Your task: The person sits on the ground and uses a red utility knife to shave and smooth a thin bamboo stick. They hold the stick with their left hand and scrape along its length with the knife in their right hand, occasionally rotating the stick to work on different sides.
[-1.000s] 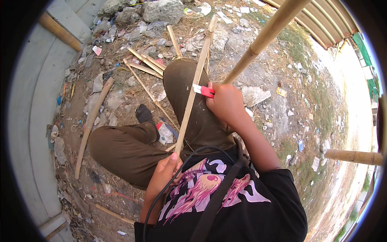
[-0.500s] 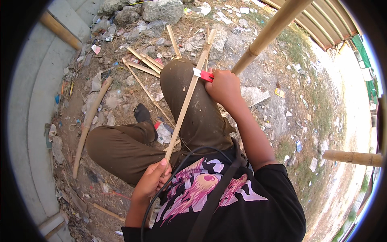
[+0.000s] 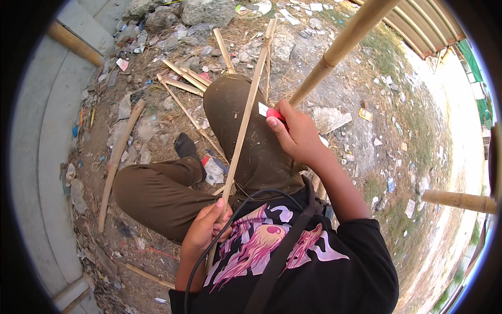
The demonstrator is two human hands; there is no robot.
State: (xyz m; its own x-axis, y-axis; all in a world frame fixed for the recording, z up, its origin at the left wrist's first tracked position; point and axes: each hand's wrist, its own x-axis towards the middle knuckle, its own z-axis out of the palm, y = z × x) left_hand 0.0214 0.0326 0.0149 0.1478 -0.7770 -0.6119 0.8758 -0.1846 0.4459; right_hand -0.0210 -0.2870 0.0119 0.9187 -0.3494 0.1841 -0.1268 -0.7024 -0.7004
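Two bare hands work one long, thin, pale bamboo strip (image 3: 246, 112), which slants up from the person's lap, over the raised knee in olive-brown trousers (image 3: 246, 141), to the rubble beyond. The left hand (image 3: 205, 230) is curled shut around the strip's lower end, close against the black shirt with a pink print (image 3: 293, 256). The right hand (image 3: 298, 133) is clenched around a small knife with a red handle (image 3: 273, 113), thumb laid along the top; its short pale blade meets the strip's right edge about halfway up.

A black cable (image 3: 219, 246) loops across the left wrist and shirt. A thick, round bamboo pole (image 3: 340, 49) rises diagonally just behind the right hand. Several split bamboo pieces (image 3: 183, 78) lie scattered on the littered dirt ground (image 3: 355, 120) beyond the knee, near grey stones (image 3: 206, 11). A longer stick (image 3: 119, 157) lies on the ground to the left, beside a curved grey concrete kerb (image 3: 44, 157).
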